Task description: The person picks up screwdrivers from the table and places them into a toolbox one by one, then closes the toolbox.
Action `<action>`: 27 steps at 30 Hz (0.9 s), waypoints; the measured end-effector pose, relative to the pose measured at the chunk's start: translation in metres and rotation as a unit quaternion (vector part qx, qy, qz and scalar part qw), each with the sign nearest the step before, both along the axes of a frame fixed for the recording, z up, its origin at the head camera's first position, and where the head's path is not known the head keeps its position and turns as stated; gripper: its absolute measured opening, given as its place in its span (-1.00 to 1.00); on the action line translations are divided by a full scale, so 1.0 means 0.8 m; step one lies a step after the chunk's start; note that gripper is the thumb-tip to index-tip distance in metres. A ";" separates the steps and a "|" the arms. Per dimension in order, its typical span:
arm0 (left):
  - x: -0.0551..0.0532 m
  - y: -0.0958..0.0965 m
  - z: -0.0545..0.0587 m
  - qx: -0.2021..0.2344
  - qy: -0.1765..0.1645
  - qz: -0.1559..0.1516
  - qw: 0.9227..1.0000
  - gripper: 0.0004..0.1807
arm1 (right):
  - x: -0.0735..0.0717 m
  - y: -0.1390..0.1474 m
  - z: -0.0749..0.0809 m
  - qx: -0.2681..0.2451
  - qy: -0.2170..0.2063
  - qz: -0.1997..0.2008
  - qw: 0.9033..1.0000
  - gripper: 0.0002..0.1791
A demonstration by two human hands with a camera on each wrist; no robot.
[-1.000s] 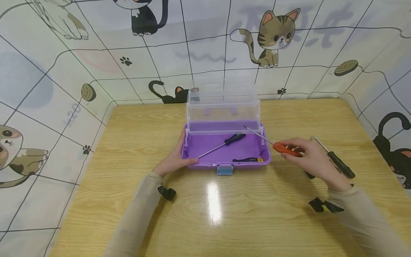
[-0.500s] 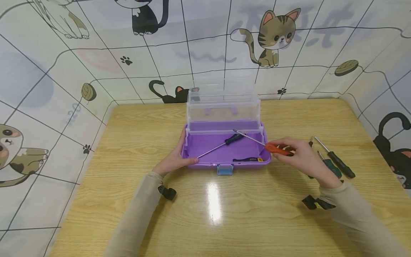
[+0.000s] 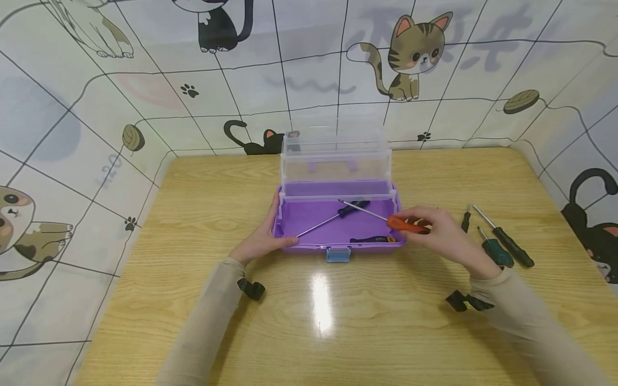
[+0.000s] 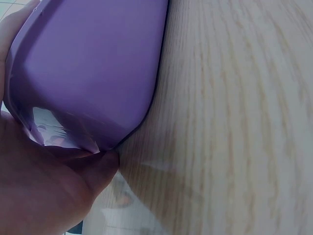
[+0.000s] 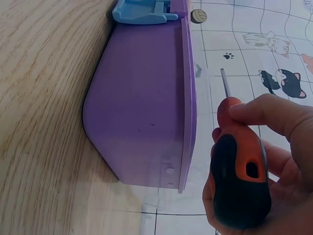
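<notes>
A purple toolbox (image 3: 309, 212) with a clear raised lid (image 3: 335, 167) stands on the wooden table. My left hand (image 3: 258, 239) holds its left end, thumb at the front rim and fingers along the side; the left wrist view shows this hand (image 4: 46, 183) around the box corner. In my right hand (image 3: 439, 231) is a screwdriver (image 3: 407, 225) with an orange and black handle, its shaft reaching over the open box toward the left. Inside lie a black-handled screwdriver (image 3: 347, 210) and a small black-and-yellow tool (image 3: 372, 240).
Right of the box lie a green-handled screwdriver (image 3: 498, 254), a longer black-handled screwdriver (image 3: 514, 249) and a small black-handled tool (image 3: 465, 222). A blue latch (image 3: 338, 255) sticks out at the box front. A cat-patterned backdrop (image 3: 314, 69) rises behind the table.
My right hand has moved left with the orange screwdriver, bringing it farther over the box and uncovering tools on the table. My left hand and the toolbox have stayed put.
</notes>
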State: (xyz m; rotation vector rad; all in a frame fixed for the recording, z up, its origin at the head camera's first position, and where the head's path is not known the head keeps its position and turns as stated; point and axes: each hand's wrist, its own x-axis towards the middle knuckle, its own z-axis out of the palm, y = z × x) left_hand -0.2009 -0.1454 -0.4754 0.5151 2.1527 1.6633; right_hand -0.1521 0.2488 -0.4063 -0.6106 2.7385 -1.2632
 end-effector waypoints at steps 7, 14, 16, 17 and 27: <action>0.000 0.001 -0.001 0.005 -0.002 -0.002 1.000 0.34 | -0.003 -0.006 -0.002 0.000 -0.001 0.005 1.000 -0.67; 0.001 0.002 0.005 0.004 -0.005 -0.004 1.000 0.35 | -0.007 -0.018 0.001 -0.011 -0.028 0.016 0.999 -0.68; 0.003 0.003 0.011 0.002 -0.008 -0.004 1.000 0.35 | -0.008 -0.022 0.003 -0.010 -0.024 0.017 1.000 -0.67; 0.004 0.004 0.016 0.002 -0.010 -0.005 1.000 0.35 | -0.008 -0.023 0.002 -0.009 -0.021 0.017 1.000 -0.67; 0.002 0.003 0.009 -0.015 -0.006 -0.001 1.000 0.34 | -0.019 -0.043 -0.006 -0.026 -0.032 0.045 0.998 -0.67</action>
